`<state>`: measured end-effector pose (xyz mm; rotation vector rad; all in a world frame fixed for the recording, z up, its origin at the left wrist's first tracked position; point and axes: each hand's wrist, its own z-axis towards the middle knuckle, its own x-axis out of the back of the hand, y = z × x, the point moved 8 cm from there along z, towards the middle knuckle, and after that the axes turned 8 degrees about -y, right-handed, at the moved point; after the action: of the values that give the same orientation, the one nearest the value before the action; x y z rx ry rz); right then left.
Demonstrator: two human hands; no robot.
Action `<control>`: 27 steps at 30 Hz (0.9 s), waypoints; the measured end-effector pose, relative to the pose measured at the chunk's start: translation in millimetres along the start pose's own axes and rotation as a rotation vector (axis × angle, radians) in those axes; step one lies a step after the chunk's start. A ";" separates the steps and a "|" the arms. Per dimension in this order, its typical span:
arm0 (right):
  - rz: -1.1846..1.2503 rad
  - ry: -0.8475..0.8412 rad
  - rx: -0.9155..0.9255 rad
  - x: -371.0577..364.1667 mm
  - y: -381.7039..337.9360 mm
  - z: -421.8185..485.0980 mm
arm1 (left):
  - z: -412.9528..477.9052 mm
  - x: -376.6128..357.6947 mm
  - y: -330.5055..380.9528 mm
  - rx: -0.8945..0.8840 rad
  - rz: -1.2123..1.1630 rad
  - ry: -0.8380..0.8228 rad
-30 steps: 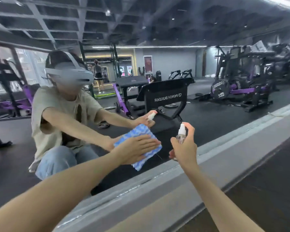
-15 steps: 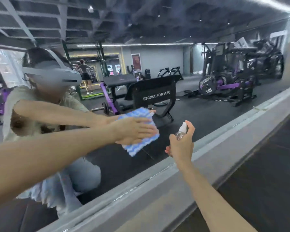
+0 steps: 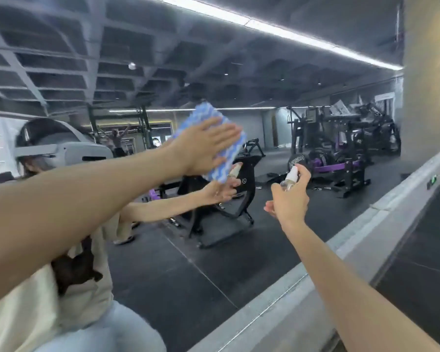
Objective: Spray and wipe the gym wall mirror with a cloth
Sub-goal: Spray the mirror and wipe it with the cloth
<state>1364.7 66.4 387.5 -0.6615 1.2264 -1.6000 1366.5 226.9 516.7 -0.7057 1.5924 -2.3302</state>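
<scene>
On my feed: one cloth (image 3: pixel 230 156), blue-and-white wavy stripe, flat on the mirror (image 3: pixel 239 250), well above its lower edge. Left hand (image 3: pixel 203 146): fingers straight, slightly apart, pressing the cloth to the glass. One spray bottle (image 3: pixel 290 177), clear, just right of the cloth. Right hand (image 3: pixel 288 204): fingers curled round the bottle.

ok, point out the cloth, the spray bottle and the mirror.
cloth (image 3: pixel 225 166), head view, lower striped corner.
spray bottle (image 3: pixel 288 182), head view, clear body under the nozzle.
mirror (image 3: pixel 214 262), head view, bare glass low down.
</scene>
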 end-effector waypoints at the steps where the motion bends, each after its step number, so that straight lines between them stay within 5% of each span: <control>1: 0.022 -0.004 0.004 -2.7 -6.4 8.7 | 14.1 13.1 -51.6 0.176 0.012 -0.025; 3: 0.032 -0.021 0.024 -9.4 -18.2 21.6 | 32.3 28.5 -121.4 0.445 -0.041 -0.042; 5: 0.037 -0.036 0.041 -13.9 -33.5 30.1 | 46.7 29.2 -105.1 0.476 -0.039 -0.029; 8: 0.031 -0.036 0.123 -13.2 -63.8 41.8 | 58.1 -15.4 16.7 -0.088 0.067 -0.116; 10: -0.018 -0.047 0.179 -7.2 -84.2 47.1 | 62.6 -8.0 5.3 -0.175 0.059 -0.141; 12: -0.016 -0.050 0.209 4.6 -95.8 54.8 | 86.2 26.3 -76.0 0.128 0.061 -0.010; 14: -0.061 -0.044 0.243 15.1 -100.4 60.6 | 95.1 39.0 -153.5 0.453 0.047 -0.053; 17: -0.117 -0.065 0.259 24.5 -93.4 66.3 | 121.3 45.9 -174.1 0.591 0.042 -0.031; 22: -0.144 -0.102 0.237 24.1 -67.3 69.5 | 156.7 -9.7 -4.9 -0.095 0.080 -0.220; 24: -0.156 -0.106 0.227 24.4 -61.0 68.9 | 147.2 -9.4 9.3 -0.185 0.013 -0.192; 27: -0.165 -0.051 0.182 26.1 -43.9 68.1 | 152.3 20.1 -75.6 0.272 0.020 -0.046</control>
<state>1396.6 15.9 448.2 -0.6962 0.9961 -1.7958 1432.7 123.6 636.0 -0.6704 1.2239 -2.4319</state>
